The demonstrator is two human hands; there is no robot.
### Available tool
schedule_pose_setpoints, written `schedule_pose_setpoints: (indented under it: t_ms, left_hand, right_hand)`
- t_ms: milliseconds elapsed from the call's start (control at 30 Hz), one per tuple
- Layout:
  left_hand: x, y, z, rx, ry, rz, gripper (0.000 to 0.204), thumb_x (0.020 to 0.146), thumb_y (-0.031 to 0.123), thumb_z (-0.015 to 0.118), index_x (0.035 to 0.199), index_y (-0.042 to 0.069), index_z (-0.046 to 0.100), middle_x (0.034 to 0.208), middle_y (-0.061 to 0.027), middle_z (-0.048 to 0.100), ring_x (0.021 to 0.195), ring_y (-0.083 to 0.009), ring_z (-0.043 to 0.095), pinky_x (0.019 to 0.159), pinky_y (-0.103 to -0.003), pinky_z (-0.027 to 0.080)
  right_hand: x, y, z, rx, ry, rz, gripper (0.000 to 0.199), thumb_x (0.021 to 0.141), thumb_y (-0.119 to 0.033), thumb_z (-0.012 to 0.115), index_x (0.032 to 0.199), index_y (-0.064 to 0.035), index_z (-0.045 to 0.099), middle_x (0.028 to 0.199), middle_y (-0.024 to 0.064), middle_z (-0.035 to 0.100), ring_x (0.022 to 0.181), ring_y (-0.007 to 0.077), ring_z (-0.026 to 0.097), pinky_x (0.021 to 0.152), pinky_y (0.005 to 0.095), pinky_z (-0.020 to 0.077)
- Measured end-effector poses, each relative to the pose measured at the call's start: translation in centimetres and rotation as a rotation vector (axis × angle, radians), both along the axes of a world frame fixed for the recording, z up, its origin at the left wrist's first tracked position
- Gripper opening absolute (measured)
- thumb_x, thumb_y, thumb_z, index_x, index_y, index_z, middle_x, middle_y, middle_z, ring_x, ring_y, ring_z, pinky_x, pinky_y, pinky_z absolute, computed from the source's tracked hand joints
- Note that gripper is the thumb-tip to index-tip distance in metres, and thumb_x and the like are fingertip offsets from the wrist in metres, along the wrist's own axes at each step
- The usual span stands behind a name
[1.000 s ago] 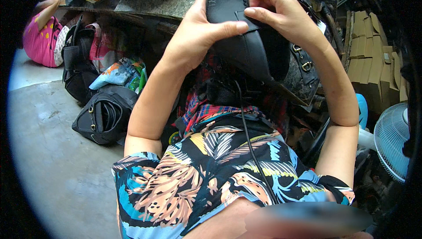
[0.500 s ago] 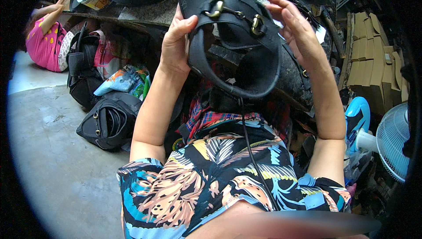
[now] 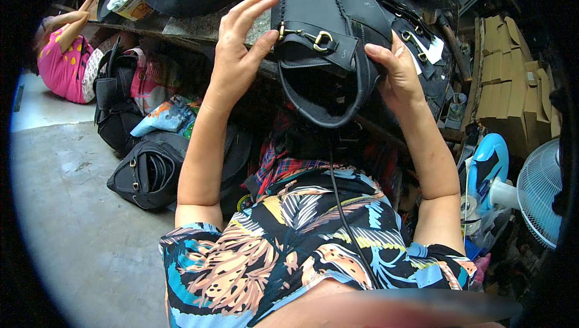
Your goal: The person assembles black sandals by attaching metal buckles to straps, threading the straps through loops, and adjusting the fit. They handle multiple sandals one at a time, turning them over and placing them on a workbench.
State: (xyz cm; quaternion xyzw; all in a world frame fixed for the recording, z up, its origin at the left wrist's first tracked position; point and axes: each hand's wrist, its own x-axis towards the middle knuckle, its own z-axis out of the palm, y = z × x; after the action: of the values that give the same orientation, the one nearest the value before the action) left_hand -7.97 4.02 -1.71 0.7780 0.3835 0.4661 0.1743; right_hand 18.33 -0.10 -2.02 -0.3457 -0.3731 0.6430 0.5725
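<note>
While raised, black handbag (image 3: 329,38) between left hand (image 3: 236,56), right hand (image 3: 395,74) fingers

Black leather handbag (image 3: 329,38) was held up over the workbench (image 3: 187,26). Left hand (image 3: 236,56) lay open, fingers spread against its left side; right hand (image 3: 395,74) gripped its right edge. Handle loop hung below the brass buckle (image 3: 319,39).

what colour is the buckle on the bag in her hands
Brass-gold, on the black handbag; the buckle shows best in the head view.
</note>
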Motion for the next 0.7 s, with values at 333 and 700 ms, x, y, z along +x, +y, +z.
schedule_pose_setpoints:
  t_ms: [333,700]
  left_hand:
    - [1.4,-1.6,4.1,0.182,0.503,-0.184,0.027,0.078,0.021,0.073,0.102,0.008,0.068,0.085,-0.0063,0.058,0.091,-0.0258,0.054,0.083,-0.037,0.040]
    - [3.0,-1.5,2.6,-0.361,0.141,-0.210,0.018,0.086,0.015,0.070,0.094,-0.001,0.065,0.082,-0.0030,0.064,0.079,-0.0119,0.060,0.074,-0.026,0.046]
  right_hand:
    - [-1.6,-1.0,-1.1,0.179,-0.293,-0.043,0.053,0.074,-0.004,0.080,0.121,0.0001,0.056,0.109,0.0067,0.065,0.098,0.0140,0.062,0.091,0.0281,0.0493]
    - [-1.9,-1.7,-2.0,0.286,-0.480,-0.054,0.046,0.082,-0.001,0.073,0.123,0.0011,0.051,0.110,0.0081,0.064,0.100,0.0139,0.062,0.091,0.0286,0.0492]
